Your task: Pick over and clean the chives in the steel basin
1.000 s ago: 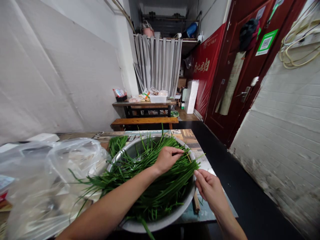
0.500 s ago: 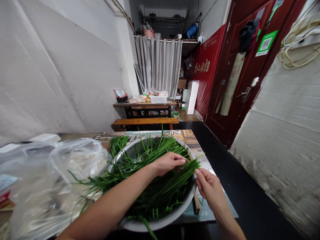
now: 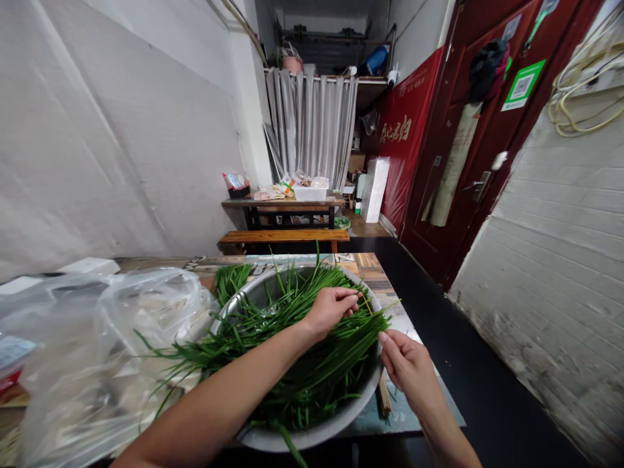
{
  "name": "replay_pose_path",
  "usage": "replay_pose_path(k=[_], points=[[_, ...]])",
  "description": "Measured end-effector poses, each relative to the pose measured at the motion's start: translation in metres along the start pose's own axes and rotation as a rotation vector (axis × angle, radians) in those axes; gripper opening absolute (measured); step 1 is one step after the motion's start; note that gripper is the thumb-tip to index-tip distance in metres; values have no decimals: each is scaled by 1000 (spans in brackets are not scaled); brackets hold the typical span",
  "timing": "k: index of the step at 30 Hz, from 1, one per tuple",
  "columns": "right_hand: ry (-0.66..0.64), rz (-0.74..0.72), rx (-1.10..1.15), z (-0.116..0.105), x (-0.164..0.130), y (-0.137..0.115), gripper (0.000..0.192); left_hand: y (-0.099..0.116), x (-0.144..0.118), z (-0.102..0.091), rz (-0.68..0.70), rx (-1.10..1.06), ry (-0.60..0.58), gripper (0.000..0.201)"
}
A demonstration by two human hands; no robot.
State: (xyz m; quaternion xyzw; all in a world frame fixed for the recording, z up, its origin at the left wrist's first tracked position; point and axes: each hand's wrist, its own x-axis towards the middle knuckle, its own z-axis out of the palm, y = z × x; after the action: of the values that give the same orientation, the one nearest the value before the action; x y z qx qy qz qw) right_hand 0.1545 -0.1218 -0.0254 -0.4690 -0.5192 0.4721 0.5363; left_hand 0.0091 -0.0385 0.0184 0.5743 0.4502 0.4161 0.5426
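I record, through the head view, a metal basin (image 3: 344, 422) on the near table (image 3: 368, 268), heaped with long green leaves (image 3: 322, 370). The leaves lie across the basin, their left ends trailing over the rim beside a clear plastic bag (image 3: 151, 305); their right ends reach the rim on the other side.

The left hand (image 3: 331, 310) is over the right part of the heap, its forearm crossing the leaves, thumb and fingers drawn together. A thin yellowish strand (image 3: 368, 304) shows next to the fingertips — I cannot tell whether it is gripped. The right hand (image 3: 409, 359) is at the basin's right rim, thumb and forefinger pinching the leaf ends there, the other fingers curled.

I note a bundle of thin sticks (image 3: 385, 398) on the tabletop, between the basin and the right wrist. A smaller bunch of greens (image 3: 231, 281) rests just beyond the basin's far left edge.

Further back, I find a wooden bench (image 3: 285, 236) before a second table (image 3: 277, 203) — the latter bearing a white container (image 3: 311, 194) and several packages. A grey curtain (image 3: 309, 123) hangs behind; a dark red door (image 3: 448, 247) is to the right.
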Motion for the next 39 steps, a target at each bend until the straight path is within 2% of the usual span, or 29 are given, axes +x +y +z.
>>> replay_pose_path(k=[6,20,24,32,39], points=[[-10,2,4,0,1,1,41,0,-1,1,36,13,-8,22],[-2,-30,-3,1,1,2,41,1,-3,2,26,35,3,24],[-1,-2,7,1,1,4,41,1,-4,2,39,74,10,24],[-14,-16,-9,0,0,5,39,-2,-3,1,77,108,6,29],[-22,-5,-10,0,0,3,41,-10,2,-2,171,214,6,31]])
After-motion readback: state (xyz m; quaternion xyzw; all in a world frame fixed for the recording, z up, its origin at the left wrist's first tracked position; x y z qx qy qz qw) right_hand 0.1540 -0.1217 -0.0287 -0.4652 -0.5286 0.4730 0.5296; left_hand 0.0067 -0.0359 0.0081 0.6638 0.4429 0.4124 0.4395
